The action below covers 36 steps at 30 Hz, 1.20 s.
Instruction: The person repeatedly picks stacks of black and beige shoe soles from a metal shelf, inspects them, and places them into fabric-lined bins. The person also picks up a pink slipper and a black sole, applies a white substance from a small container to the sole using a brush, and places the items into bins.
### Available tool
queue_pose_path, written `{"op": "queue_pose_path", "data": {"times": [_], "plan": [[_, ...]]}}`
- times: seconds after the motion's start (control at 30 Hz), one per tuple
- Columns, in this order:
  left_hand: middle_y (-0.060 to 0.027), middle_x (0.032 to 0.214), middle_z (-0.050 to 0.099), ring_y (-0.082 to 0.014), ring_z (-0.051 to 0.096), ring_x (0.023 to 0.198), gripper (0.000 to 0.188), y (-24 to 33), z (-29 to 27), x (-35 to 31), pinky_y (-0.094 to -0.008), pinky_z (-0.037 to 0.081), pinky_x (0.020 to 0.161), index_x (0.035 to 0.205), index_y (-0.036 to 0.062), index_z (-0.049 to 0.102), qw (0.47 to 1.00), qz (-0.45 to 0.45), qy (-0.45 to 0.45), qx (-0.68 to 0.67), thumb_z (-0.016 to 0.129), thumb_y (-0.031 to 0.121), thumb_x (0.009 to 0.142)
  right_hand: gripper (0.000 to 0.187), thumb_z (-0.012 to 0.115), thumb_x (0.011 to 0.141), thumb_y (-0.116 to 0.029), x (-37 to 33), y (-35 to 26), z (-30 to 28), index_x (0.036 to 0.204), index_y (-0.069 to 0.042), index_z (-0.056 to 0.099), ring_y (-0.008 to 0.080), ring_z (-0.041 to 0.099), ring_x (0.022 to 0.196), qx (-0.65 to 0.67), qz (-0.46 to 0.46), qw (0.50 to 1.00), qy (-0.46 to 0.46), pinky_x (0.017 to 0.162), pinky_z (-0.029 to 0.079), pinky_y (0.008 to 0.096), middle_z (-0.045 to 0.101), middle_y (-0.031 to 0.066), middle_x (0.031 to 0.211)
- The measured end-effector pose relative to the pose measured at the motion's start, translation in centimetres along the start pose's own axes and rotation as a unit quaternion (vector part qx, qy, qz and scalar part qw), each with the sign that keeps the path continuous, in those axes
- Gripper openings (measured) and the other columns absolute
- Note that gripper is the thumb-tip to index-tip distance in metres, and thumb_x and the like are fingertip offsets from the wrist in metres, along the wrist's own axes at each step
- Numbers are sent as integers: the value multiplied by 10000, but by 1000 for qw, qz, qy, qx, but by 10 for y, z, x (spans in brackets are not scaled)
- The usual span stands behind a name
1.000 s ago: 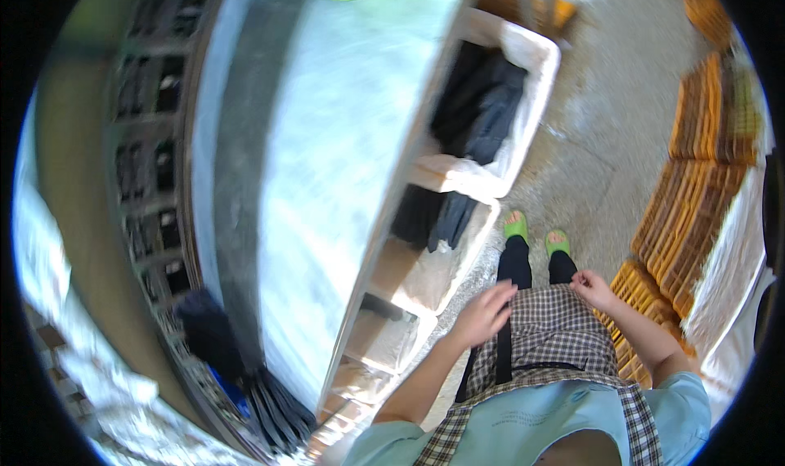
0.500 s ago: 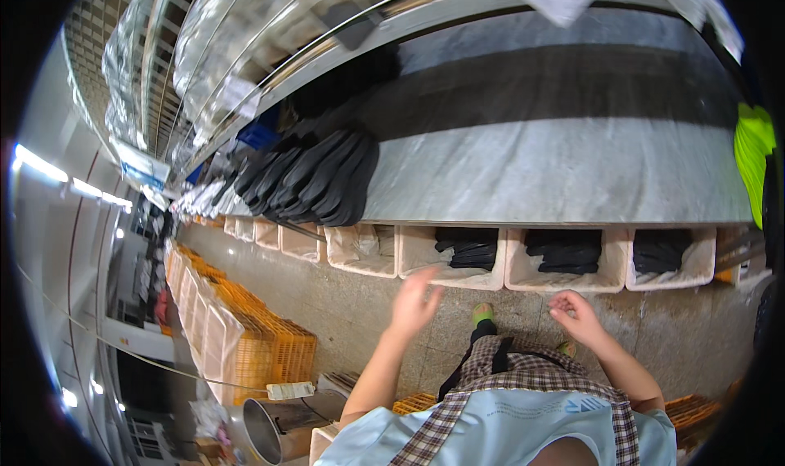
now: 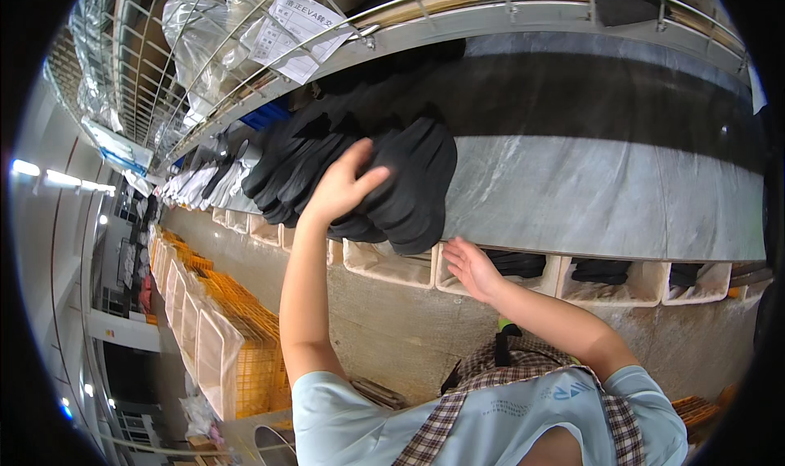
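Black insoles [image 3: 413, 180], or pieces cut to that shape, stand overlapped and tilted in a leaning row on the grey bench [image 3: 572, 188]; near end of the row overhangs the bench's front edge.

Left hand [image 3: 347, 184]: over the row, thumb spread away from the fingers, nothing gripped. Contact with the top pieces: can't tell, overlap hides it. Right hand [image 3: 476, 271]: at the bench edge, just beside the bottom right of the row, fingers extended, palm empty.

Step, my read: positioning hands on either side of the end bunch; no hold made. From this pose, a hold would call for the left hand to close on the upper edges and the right to support the overhanging ends, pressing evenly. Risk: loose pieces could fan out or slide off the edge.

Lined bins [image 3: 392, 263] sit below the bench front; one right of the hands carries a dark stack [image 3: 519, 263].
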<state>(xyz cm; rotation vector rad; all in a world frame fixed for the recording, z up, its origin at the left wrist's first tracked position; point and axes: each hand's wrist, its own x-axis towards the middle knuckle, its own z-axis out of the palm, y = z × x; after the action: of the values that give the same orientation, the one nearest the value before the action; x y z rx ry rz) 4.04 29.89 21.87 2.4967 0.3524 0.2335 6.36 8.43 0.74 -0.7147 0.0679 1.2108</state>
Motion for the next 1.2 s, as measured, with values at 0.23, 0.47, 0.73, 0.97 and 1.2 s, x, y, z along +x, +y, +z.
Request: {"op": "queue_pose_path", "data": {"times": [0.23,0.47,0.73,0.97,1.2], "plan": [[-200,996,633,-291,625,906,493,26,13,-10,-330,477,807,1170,-13,540,992,47,-114,-21,648,314,816,604,546,888,-403,17,7,26,1315,-5,392,217,412,1218,206,-50,972,98,1036,315,352,455,112,1290],[-164,1051,625,-219,615,963,523,61,34,-43,-319,479,833,1219,-24,516,991,19,-123,-49,651,303,834,623,346,943,-515,6,-1,18,1387,-78,344,207,420,1262,137,-8,988,-66,1020,367,368,421,78,1386],[-148,1105,595,-189,575,1017,624,88,44,-88,-329,469,880,1287,-50,434,962,102,-197,-158,607,386,875,637,375,946,-490,-74,-5,-35,1411,-60,308,254,434,1261,190,-19,958,-214,1066,339,405,404,131,1400],[-176,1203,544,-207,621,976,373,130,147,-164,-298,523,757,1146,-21,503,945,160,-204,-199,572,252,901,406,411,966,-220,-196,-26,-114,1288,22,460,206,549,1137,105,-14,991,-84,1014,414,327,528,132,1285],[-129,993,617,-160,642,877,210,196,226,-202,-272,530,753,1010,12,444,831,70,-445,-326,594,-8,865,537,463,960,-324,-288,-13,-197,1376,-1,355,214,455,1229,3,24,989,-147,1050,342,315,421,142,1377]]}}
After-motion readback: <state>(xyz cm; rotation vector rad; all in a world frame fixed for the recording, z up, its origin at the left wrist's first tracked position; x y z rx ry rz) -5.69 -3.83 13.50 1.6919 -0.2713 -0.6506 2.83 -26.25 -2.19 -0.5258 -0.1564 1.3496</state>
